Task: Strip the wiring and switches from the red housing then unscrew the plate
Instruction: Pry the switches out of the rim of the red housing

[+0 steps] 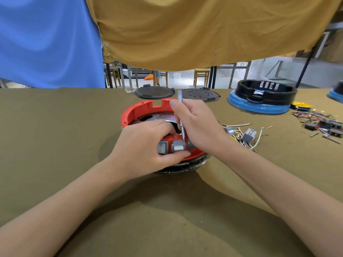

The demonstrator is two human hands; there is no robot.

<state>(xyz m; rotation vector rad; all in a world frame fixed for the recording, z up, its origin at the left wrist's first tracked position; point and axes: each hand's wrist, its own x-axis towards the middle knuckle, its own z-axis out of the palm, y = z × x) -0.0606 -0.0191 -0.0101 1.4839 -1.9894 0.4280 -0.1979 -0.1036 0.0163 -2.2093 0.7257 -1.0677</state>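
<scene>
The red housing is seated mid-table on the olive-covered table, open side up, a metal plate visible inside. Two grey switches are set in its near wall: the left switch and the right switch. The near rim is gripped by the left hand, fingers curled inside, thumb pressed below the right switch. A slim grey screwdriver is pinched upright by the right hand, its tip placed at the right switch's upper right corner. Loose white wires and removed switches are piled just right of the housing. Two dark round lids are noted beyond, a black housing on a blue base far right.
</scene>
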